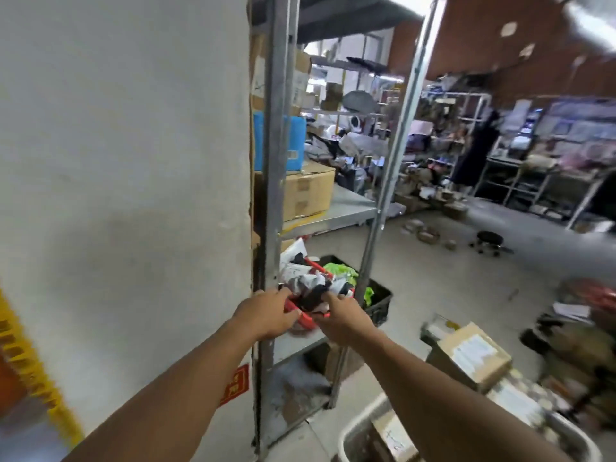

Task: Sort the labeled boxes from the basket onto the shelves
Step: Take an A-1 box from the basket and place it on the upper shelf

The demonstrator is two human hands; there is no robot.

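Observation:
A red basket (301, 320) full of black and white packets sits on a low shelf (293, 345) of the metal rack. My left hand (271, 313) grips its near left rim. My right hand (343, 316) holds the near right rim, with fingers over the packets. At the bottom right stands a white basket (358, 425) with several labelled cardboard boxes (393, 438) inside. More labelled boxes (473, 356) are stacked just right of my right forearm.
A white wall (126, 181) fills the left. The rack's grey posts (275, 161) stand close ahead, with cardboard boxes (308, 191) on the upper shelf. A black crate (378, 303) with green bags sits behind the red basket. Parcels and a black stool (490, 241) litter the floor.

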